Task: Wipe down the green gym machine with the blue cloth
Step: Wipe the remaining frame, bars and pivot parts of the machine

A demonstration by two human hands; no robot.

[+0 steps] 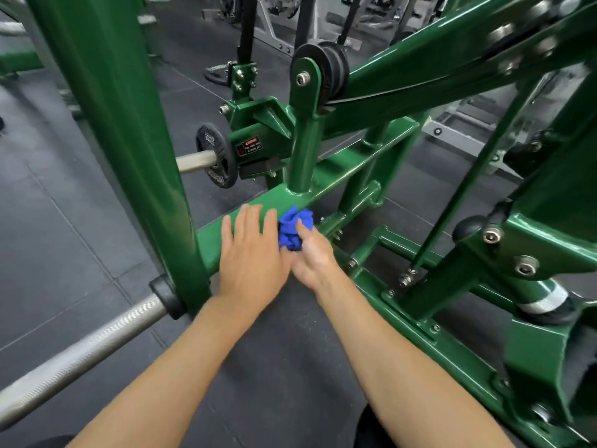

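Floor: dark rubber tiles [64,221] run under two bare forearms that reach forward from the bottom of the view.
Bar: a knurled steel bar [84,350] sticks out low on the left, its black collar against a green upright.
Left hand: the left hand [252,253] lies palm down on a low beam [211,250], fingers straight and slightly spread.
Right hand: the right hand [311,257] sits just beside the left, thumb and fingers curled round the cloth.
Cloth: the blue cloth [292,229], bunched into a wad, rests against the beam at the foot of a round post.
Machine: the glossy green machine [129,124] fills the frame with uprights, bolts and slanted arms.
Plate: a small black plate [214,155] sits on a steel peg behind the beam.
Pulley: a black pulley [331,71] tops the post.
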